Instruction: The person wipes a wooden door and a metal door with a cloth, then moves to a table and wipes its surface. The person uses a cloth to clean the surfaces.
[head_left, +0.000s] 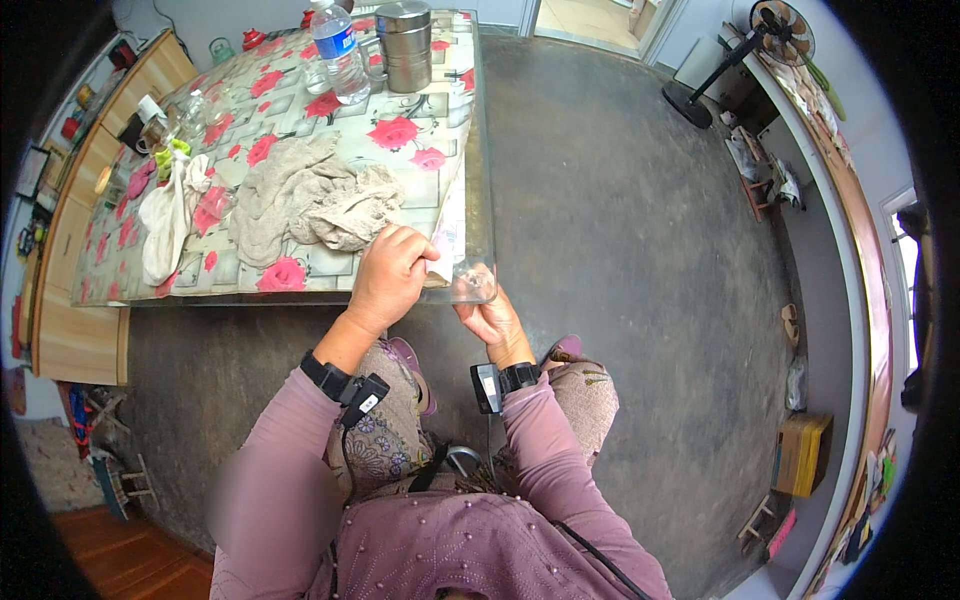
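Observation:
At the near right corner of the table, my left hand (394, 266) pinches the edge of a rose-print tablecloth (392, 133). The cloth is folded back there and shows a pale underside (448, 240). My right hand (491, 319) is at the bare corner of the clear glass tabletop (484, 247), with its fingers partly beneath the glass. Whether those fingers grip the glass is unclear. A crumpled grey-beige rag (315, 199) lies just beyond my left hand. Left of it is a white cloth (169, 221).
A water bottle (341, 56) and a steel mug with a lid (405, 49) stand at the table's far end. Glassware (196, 112) is on the left side. A floor fan (694, 97) stands at the far right, and a cardboard box (802, 454) sits along the right wall.

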